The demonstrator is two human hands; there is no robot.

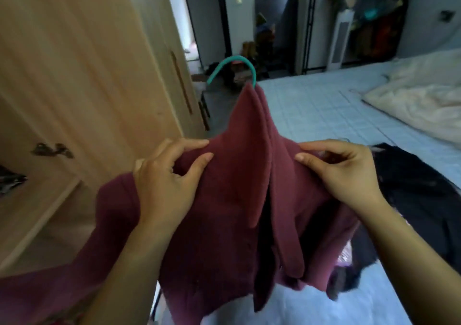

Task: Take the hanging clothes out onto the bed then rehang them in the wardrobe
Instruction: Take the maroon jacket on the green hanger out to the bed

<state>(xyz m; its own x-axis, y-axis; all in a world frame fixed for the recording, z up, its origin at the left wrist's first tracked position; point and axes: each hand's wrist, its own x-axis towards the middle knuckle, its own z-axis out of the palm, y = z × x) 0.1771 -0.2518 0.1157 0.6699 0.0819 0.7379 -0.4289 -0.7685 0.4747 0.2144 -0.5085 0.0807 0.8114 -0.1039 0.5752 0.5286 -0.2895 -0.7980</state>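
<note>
A maroon fleece jacket [234, 200] hangs on a teal hanger whose hook [237, 68] sticks up above the collar. My left hand [167, 182] grips the jacket's left shoulder and my right hand [341, 172] grips its right shoulder, holding it up in front of me between the wardrobe and the bed. The jacket's front is open down the middle. The hanger's arms are hidden inside the fabric. The light wooden wardrobe [82, 80] stands at the left. The bed [331, 115] with a pale blue checked sheet lies at the right.
A dark garment [414, 200] lies on the bed by my right wrist. A white duvet [419, 100] is bunched at the bed's far right. A wardrobe shelf [37, 215] shows low at the left. A doorway, floor clutter and a clothes rack are at the back.
</note>
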